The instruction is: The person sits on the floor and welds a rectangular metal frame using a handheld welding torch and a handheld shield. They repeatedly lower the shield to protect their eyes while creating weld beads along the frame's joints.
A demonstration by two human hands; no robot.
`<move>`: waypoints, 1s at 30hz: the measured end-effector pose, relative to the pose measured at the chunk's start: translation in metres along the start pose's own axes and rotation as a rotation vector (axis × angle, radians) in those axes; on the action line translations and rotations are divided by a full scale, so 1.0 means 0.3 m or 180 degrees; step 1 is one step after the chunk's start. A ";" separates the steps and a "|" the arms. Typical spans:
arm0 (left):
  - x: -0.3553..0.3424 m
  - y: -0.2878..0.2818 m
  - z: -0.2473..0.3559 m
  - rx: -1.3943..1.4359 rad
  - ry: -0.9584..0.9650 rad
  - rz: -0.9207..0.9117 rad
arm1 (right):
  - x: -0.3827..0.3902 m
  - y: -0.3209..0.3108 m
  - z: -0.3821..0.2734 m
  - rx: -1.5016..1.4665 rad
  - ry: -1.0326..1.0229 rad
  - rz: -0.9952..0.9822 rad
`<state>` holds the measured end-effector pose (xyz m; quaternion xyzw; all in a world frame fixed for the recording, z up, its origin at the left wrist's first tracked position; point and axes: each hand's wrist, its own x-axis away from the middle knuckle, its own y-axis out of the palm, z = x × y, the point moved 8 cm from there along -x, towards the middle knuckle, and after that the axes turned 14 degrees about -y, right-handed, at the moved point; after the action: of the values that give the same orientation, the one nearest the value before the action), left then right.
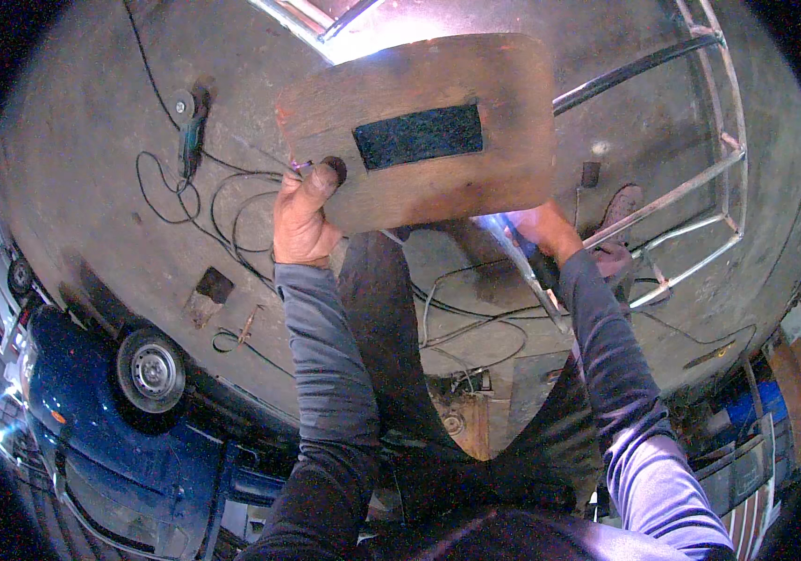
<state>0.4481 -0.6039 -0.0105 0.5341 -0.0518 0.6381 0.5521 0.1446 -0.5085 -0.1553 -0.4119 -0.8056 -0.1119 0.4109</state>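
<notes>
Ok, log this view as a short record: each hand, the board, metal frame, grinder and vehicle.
Left hand: grips the board at its lower left
Right hand: near the board's lower right edge; what it holds is unclear
Board: brown, with a dark rectangular window
Metal frame: ladder-like, at right
Grinder: corded, on the floor, left
Vehicle: blue, lower left
Glow: past the board's upper edge

Grey, stained floor (pixel 64 178). Upper left: angle grinder (pixel 192 142) lying on it, body dark green. Lower left: dark blue vehicle (pixel 125 449), wheel (pixel 151 371) with silver rim. Near wheel: dark squarish piece (pixel 214 285), flat. Far right: blue object (pixel 758 404), kind unclear.
</notes>
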 end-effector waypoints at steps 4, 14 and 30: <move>0.023 -0.007 0.016 -0.0029 0.0010 0.0198 | 0.020 -0.038 -0.176 -0.0145 -0.0267 0.0193; 0.012 0.002 0.022 -0.0101 0.0055 -0.0018 | 0.013 -0.019 -0.180 0.0190 -0.0214 -0.0216; 0.033 -0.109 0.105 0.0176 0.0772 0.0917 | 0.063 -0.090 -0.331 -0.0052 -0.0228 0.0131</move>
<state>0.4942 -0.6056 -0.0069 0.4553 -0.0432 0.7714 0.4424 0.1747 -0.5665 -0.0735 -0.4355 -0.8102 -0.0951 0.3806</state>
